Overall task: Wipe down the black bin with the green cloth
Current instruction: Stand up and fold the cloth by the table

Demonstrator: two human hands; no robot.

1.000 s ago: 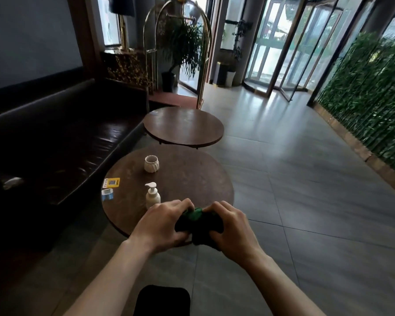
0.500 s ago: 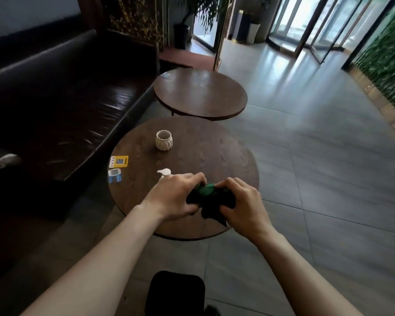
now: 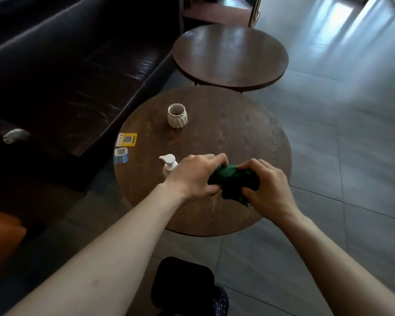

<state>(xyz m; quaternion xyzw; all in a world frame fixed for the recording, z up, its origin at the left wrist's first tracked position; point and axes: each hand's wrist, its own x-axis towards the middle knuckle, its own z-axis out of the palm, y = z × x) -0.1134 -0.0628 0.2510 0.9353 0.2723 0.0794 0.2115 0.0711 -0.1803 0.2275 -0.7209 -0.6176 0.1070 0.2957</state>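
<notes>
While both hands wring it above the round wooden table's (image 3: 249, 137) 6 o'clock edge, the crumpled green cloth (image 3: 234, 182) is gripped by left hand (image 3: 195, 177) & right hand (image 3: 268, 189). Black rounded bin (image 3: 183, 286) sits on the floor at 6 o'clock. Risk: an elbow swing may topple the white pump bottle (image 3: 169, 166) just beside the left hand.

Nothing is legible. A yellow sticker (image 3: 126, 139) with a QR code and a blue-and-white sticker (image 3: 121, 156) lie on the table (image 3: 237, 137), left of the hands; their print is too small to read.

Both hands cover most of the crumpled green cloth (image 3: 234, 182). The left hand (image 3: 197, 176) hides the white pump bottle's (image 3: 169, 166) base; the black bin (image 3: 183, 286) is cut off below.
</notes>
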